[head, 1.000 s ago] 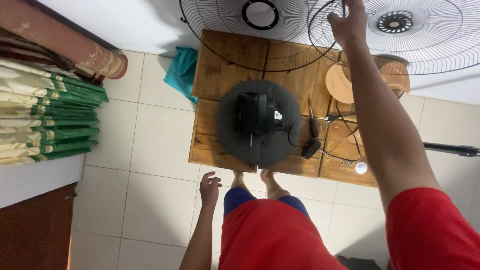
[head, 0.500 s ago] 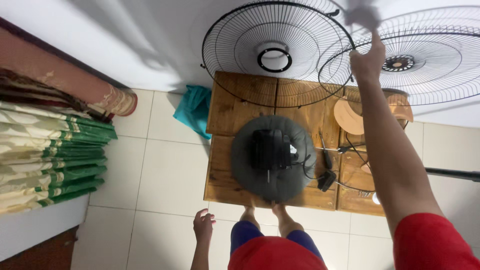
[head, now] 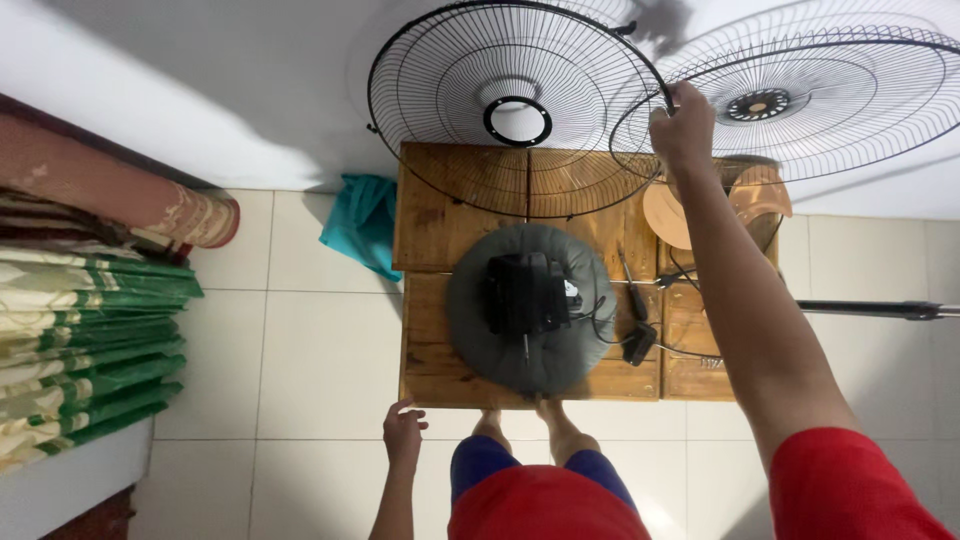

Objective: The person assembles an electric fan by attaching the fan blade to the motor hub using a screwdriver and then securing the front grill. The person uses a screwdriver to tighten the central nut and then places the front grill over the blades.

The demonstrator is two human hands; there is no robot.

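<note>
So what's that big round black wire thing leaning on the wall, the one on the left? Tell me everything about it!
The black wire guard is a fan cage: a thick round rim, thin wire spokes fanning out from a solid black ring around a central hole. It looks like painted metal. It stands nearly upright against the white wall, its lower edge resting on the wooden table. A second guard overlaps its right side, and the right hand grips at the rims where the two cross.

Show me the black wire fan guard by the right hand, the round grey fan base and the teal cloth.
black wire fan guard (head: 517, 122), head view, centre ring.
round grey fan base (head: 468, 315), head view, left side.
teal cloth (head: 362, 222), head view, middle fold.
</note>
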